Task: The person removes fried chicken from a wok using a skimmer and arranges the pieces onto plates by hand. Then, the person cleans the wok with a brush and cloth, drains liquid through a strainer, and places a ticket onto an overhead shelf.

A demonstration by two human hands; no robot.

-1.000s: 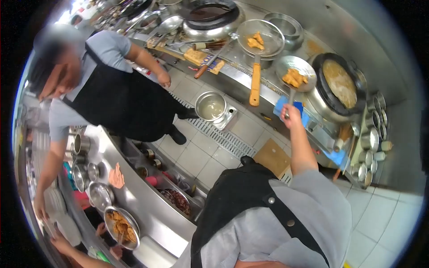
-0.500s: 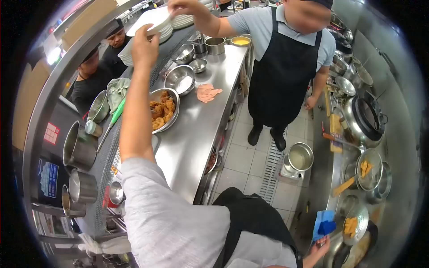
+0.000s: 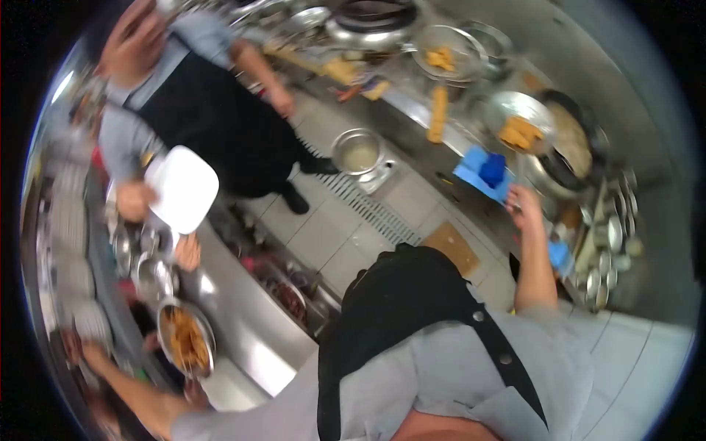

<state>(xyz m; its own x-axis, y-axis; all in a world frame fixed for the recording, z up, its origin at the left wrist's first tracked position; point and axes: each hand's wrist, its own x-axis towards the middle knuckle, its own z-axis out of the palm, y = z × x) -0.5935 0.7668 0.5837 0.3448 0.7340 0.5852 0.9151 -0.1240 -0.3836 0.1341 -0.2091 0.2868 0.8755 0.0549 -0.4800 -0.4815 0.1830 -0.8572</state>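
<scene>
My left hand point(image 3: 90, 354) is at the far left, beside the stacked white plates point(image 3: 90, 323) on the shelf; blur hides its finger positions. On the right, my right hand point(image 3: 524, 207) is closed around the thin handle of a metal skimmer point(image 3: 507, 110). Orange fried pieces point(image 3: 521, 134) lie in the skimmer, next to a dark wok point(image 3: 570, 143). Just left of that hand are folded blue cloths point(image 3: 482, 173) at the counter edge. A co-worker's hand point(image 3: 136, 201) holds a white square plate point(image 3: 182, 189) over the left counter.
A bowl of fried food point(image 3: 208, 323) and pinkish, meat-like pieces point(image 3: 188, 252) lie on the steel counter point(image 3: 246, 316). The co-worker point(image 3: 213, 110) stands in the aisle near a metal pot point(image 3: 358, 152). Another strainer point(image 3: 460, 44) holds orange pieces.
My view has swung right. My left hand has moved from the raised white plate beside the co-worker's hand to the shelf stacks. The co-worker now holds the plate lower. My right hand stays by the skimmer.
</scene>
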